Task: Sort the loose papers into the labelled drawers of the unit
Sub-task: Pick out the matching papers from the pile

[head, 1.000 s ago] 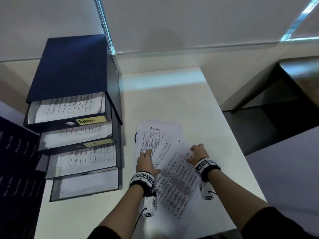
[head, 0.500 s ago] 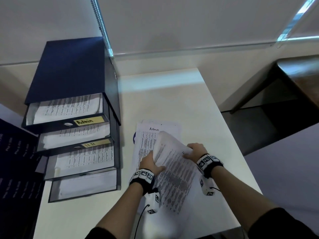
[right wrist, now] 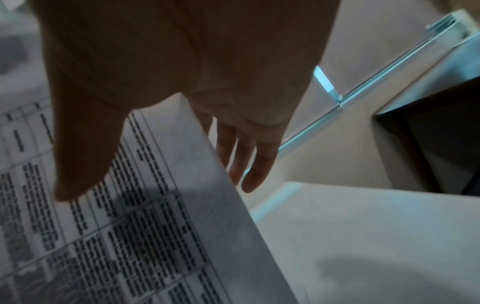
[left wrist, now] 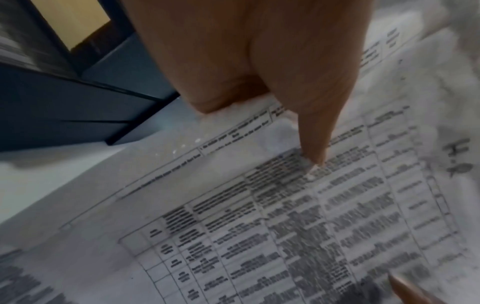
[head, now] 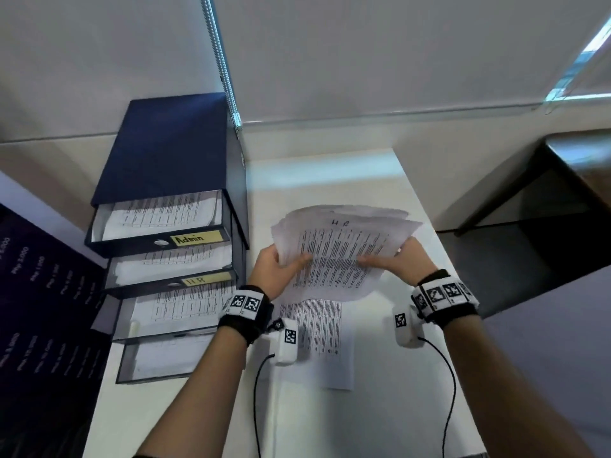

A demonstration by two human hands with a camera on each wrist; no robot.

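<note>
A stack of printed papers (head: pixel 344 249), its top sheet hand-marked "HR" (left wrist: pixel 337 205), is lifted off the white table between both hands. My left hand (head: pixel 281 269) pinches its left edge, thumb on top (left wrist: pixel 311 131). My right hand (head: pixel 393 259) pinches the right edge, thumb on the print (right wrist: pixel 80 160) and fingers (right wrist: pixel 249 160) underneath. One more printed sheet (head: pixel 320 338) lies flat on the table below the stack. The dark blue drawer unit (head: pixel 172 153) stands at left with several drawers pulled out, papers in them; the top label (head: pixel 195 239) reads "Admin", the second (head: pixel 205 280) "HR".
The white table (head: pixel 330 180) runs back to the wall; its right edge drops to a dark floor beside a dark desk (head: pixel 575 166). A bead chain (head: pixel 221 64) hangs behind the unit. Cables trail from both wrist cameras. A dark board (head: pixel 39 312) stands left.
Both hands gathered the spread sheets and raised them off the table as one stack, turning the "HR" sheet to face me. One sheet stayed on the table.
</note>
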